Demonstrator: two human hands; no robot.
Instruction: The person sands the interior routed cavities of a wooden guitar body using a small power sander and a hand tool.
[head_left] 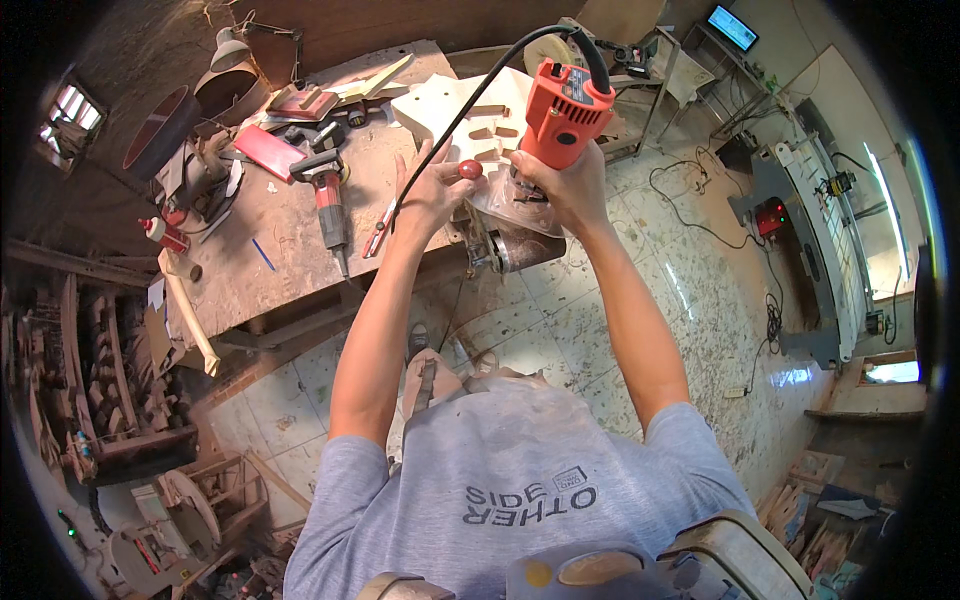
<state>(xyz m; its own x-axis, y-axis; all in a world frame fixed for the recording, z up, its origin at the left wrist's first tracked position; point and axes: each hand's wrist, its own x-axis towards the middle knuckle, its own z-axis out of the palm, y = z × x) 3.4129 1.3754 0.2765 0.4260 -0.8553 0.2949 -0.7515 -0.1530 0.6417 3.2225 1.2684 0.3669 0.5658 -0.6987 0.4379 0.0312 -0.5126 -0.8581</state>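
Observation:
My right hand (575, 190) is wrapped around the lower body of an orange trim router (565, 115), which stands slightly tilted with its black cord rising from the top. Beneath it, a clear plastic base plate (515, 205) reaches over the near edge of a pale wooden workpiece (430, 105) with cut-outs. My left hand (432, 192) lies by the left side of that plate, fingers spread toward the wood and thumb close against a red ball knob (470, 169). The cord passes across the left hand. The router bit cannot be made out.
On the wooden workbench (290, 250) lie an angle grinder (330, 205), a red box-like block (270, 153), a utility knife (378, 232) and a blue pencil-like stick (263, 254). A metal cylinder (528, 248) sits below the bench edge. Cables (700, 185) trail over the tiled floor at right.

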